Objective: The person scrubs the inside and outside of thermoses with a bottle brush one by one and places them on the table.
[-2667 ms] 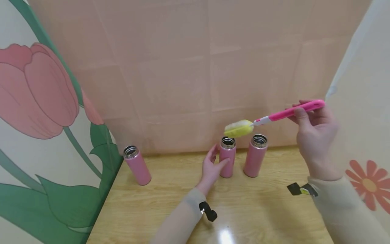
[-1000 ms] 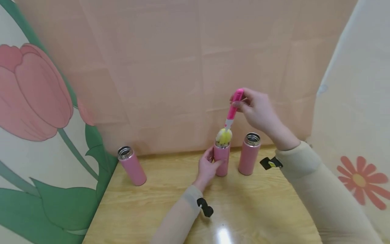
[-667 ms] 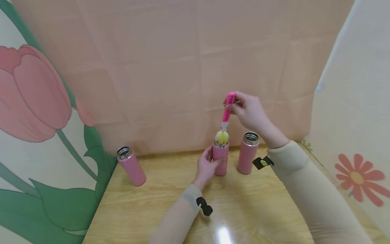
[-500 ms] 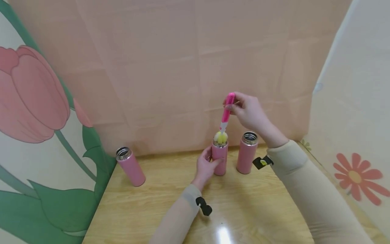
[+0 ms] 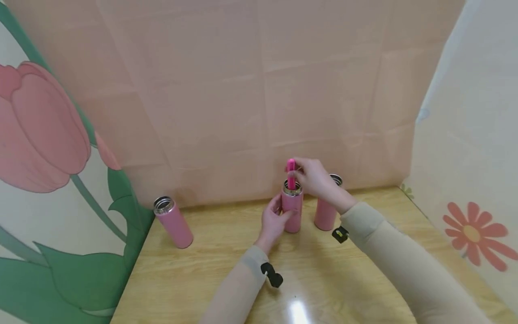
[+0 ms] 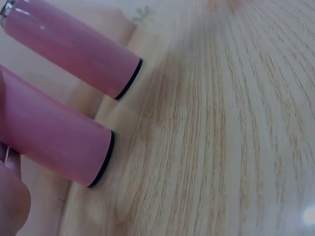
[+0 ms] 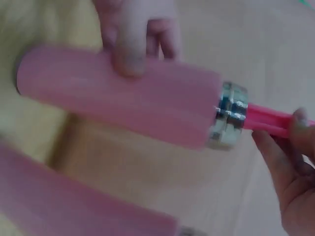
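My left hand [image 5: 274, 222] grips the middle pink bottle [image 5: 292, 216], which stands upright on the wooden table with its steel mouth uncovered. Above that mouth my right hand [image 5: 313, 177] pinches the bright pink handle of a bottle brush [image 5: 291, 173]. The sponge head is hidden inside the bottle, and only the handle shows. In the right wrist view the brush handle [image 7: 268, 120] runs straight into the shiny steel neck, the fingertips close to the rim. The left thumb [image 7: 130, 59] lies along the bottle's side there.
A second open pink bottle [image 5: 325, 213] stands just to the right, partly behind my right forearm. Another open pink bottle [image 5: 175, 222] stands at the table's left. A pink-beige sheet [image 5: 210, 112] hangs behind the table [image 5: 218, 270]; flower-patterned panels flank it.
My right hand came in from the right, set the yellow-white sponge head at the bottle mouth, then moved down, pushing the brush inside. The left hand keeps its grip on the bottle.
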A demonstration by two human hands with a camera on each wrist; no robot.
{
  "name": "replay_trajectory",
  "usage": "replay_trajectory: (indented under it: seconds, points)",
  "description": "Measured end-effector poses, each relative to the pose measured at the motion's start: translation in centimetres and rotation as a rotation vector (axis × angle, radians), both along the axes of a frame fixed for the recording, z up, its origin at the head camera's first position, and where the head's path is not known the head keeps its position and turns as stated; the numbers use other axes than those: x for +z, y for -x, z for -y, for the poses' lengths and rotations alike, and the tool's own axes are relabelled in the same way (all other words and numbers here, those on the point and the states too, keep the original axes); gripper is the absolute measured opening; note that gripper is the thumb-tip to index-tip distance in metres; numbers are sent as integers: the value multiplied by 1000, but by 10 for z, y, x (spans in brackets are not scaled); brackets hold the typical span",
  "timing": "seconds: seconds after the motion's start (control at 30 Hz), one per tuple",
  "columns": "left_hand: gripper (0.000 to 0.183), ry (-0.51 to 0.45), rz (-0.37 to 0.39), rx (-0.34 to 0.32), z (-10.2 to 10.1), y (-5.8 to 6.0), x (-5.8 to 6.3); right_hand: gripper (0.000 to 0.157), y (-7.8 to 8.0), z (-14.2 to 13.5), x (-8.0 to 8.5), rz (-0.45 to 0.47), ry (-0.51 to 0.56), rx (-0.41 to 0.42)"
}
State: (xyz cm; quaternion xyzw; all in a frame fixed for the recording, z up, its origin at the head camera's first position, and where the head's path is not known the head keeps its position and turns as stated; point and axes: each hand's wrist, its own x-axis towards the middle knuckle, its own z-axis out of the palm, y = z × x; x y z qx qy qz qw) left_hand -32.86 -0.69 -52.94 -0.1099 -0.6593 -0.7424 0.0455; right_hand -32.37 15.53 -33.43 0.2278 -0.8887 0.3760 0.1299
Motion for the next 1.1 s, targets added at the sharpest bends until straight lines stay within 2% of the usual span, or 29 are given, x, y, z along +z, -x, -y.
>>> replay_trajectory:
  seconds: [0.1, 0.27, 0.33, 0.47, 0.67, 0.87, 0.97, 1.1]
  points:
    - [69, -2, 20, -3, -2, -2, -2, 4, -1, 1, -16, -16, 16, -37]
    - [72, -20, 16, 8, 1, -5, -5, 10, 0, -1, -20, 14, 70, -83]
    - [71, -33, -9, 6, 3, -6, -8, 11, -1, -1, -22, 26, 81, -82]
    - [72, -56, -55, 1, 7, -6, -11, 10, -5, 2, -26, -13, 89, -77]
    - [73, -50, -67, -22, 18, -9, -6, 11, -15, 6, -28, -53, 139, -50]
    - [75, 65, -81, -45, 40, -27, 4, 13, -34, -5, -34, -5, 311, -20]
    - [75, 116, -90, -57, 48, -38, 10, 16, -49, -15, -42, 7, 401, -55]
    - [70, 181, -128, -87, 57, -52, 19, 21, -74, -26, -51, 49, 584, -63]
